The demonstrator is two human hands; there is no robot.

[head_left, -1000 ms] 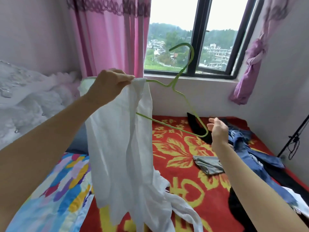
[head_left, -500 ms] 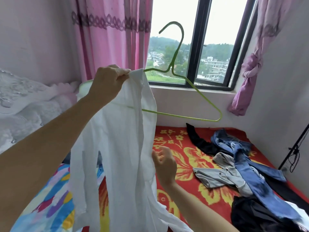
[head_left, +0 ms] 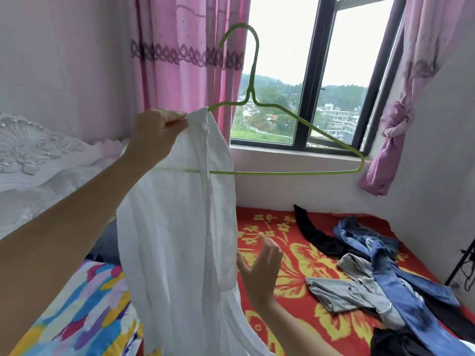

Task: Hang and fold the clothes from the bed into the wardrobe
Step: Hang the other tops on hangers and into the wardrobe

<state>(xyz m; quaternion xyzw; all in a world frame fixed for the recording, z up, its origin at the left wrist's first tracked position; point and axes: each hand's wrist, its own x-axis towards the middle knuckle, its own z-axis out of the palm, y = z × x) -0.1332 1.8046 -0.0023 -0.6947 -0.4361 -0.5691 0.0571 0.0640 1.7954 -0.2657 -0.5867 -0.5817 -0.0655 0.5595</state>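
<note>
— Two hands to account for. Starting with the left hand (head_left: 156,134)?

— Clamped: thumb and fingers pinching the top edge of the white shirt (head_left: 177,227) against the left shoulder of the green hanger (head_left: 285,172). Holding both up, hook uppermost.

— And the right hand (head_left: 259,271)?

— Well below the hanger, fingers straight and spread, gripping nothing. Just beside the shirt's hanging right edge, perhaps brushing it; cannot tell for certain.

— Placing the shirt, then?

— Draped over the hanger's left end only, dropping straight down from there, long axis vertical. Covering the left part of the bottom bar, seen faintly through the cloth. Leaving the hanger's right shoulder and right end bare.

— So, judging the step: getting the second shoulder on?

— Looks that way. Lying level along its long axis, that hanger, left to right, with the bare end out to the right of the pinch. Loose cloth all below the bar, on the right hand's side.

— Nearer hand for the job?

— Right, by a good way: directly under the hanger's bare half. Probably a matter of lifting the loose edge up and across to that right end while keeping the pinch firm.

— Risk?

— Slipping off the left shoulder if loosened.

— Anything else?

— Below the hanger's right end, on the red bed (head_left: 308,253): a pile of dark, blue and grey clothes (head_left: 372,273), waiting. No wardrobe in view.
</note>
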